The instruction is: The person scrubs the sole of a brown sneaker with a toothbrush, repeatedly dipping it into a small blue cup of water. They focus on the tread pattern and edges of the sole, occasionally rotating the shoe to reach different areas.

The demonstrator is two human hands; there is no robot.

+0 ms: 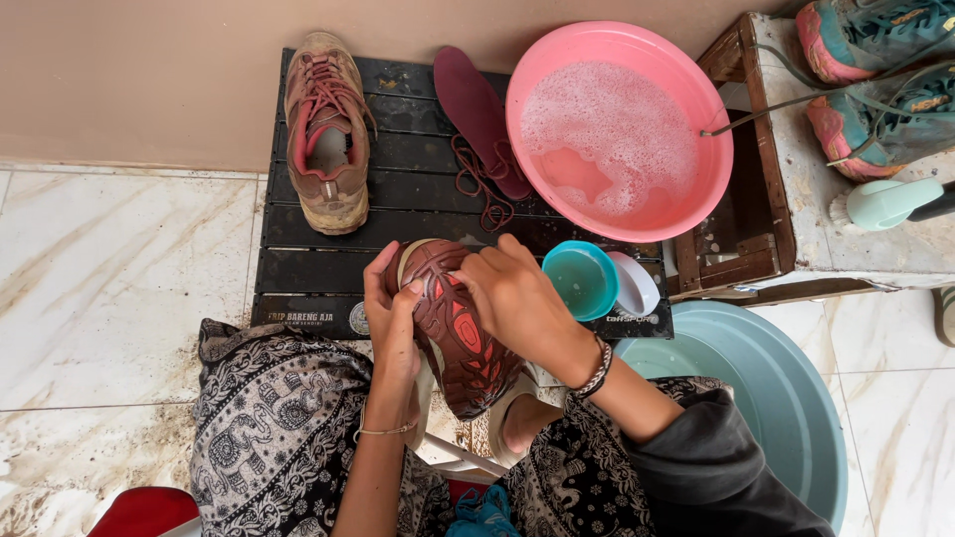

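A person sits low, knees apart in black-and-white patterned trousers point(269, 428), working over their lap. The left hand point(391, 323) wraps around the side of a brown shoe point(456, 328), fingers curled against its edge. The shoe is turned sole-up, its brown and red tread facing the camera, held above the gap between the knees. The right hand point(517, 298) presses down on the sole near the toe, fingers bent; whether it holds anything beneath them cannot be seen. A beaded bracelet sits on the right wrist, a thin chain on the left.

Just beside the right hand stand a small teal cup point(582, 278) and a white cup point(637, 288), touching each other. To the right, on the marble floor point(109, 268), lies a large pale green basin point(786, 398).

Beyond the hands is a black slatted mat point(398, 189). On it rests a second muddy brown shoe point(326, 134), upright, with red laces. Near it lie a maroon insole point(477, 109) and a loose lace point(482, 184). A pink basin point(617, 129) of soapy water stands at the mat's far right corner.

Farther right, a worn wooden table point(796, 189) carries teal and pink shoes point(875, 80) and a mint-handled brush point(885, 204).
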